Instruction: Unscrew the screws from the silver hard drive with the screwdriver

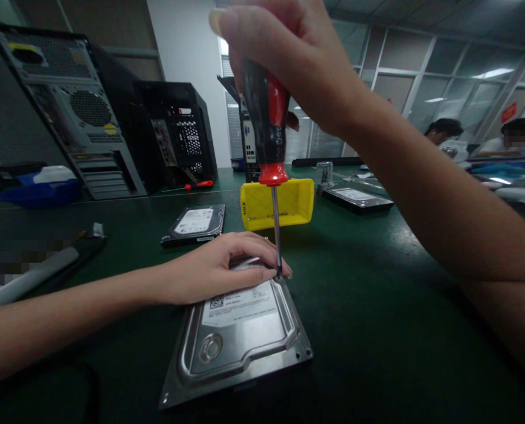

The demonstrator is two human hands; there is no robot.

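Note:
A silver hard drive (244,330) with a white label lies flat on the green table before me. My left hand (231,262) rests over its far part, thumb and fingers closed around the spot where the screwdriver tip meets the drive's right edge. My right hand (284,53) is wrapped round the top of a black and red screwdriver (274,129), which stands nearly upright. Its metal shaft reaches down to the drive, between my left thumb and fingers. Whether a screw sits under the tip is hidden.
Behind the drive stands a yellow bin (297,203) with small bits inside. A second hard drive (195,222) lies left of it, another drive (357,197) at right. Computer cases (89,112) line the back left, near a red-handled tool (200,185). People sit at far right.

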